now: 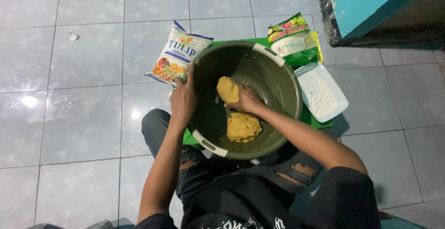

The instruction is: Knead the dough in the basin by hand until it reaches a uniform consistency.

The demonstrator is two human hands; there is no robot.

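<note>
Yellow dough lump (227, 90) sits inside the dark green basin (278, 78), right hand (247, 100) closed against its side, fingers mostly hidden behind it; a second dough piece (243, 127) lies just below that hand on the basin bottom. Left hand (183, 98) clamps the basin's near rim, hands apart. Beyond the left hand a white flour bag (177, 53); past the right hand a green bag (294, 39) and white tray of powder (322, 93), green mat (313, 118) underneath mostly covered, all on tiled floor (83, 94).
</note>
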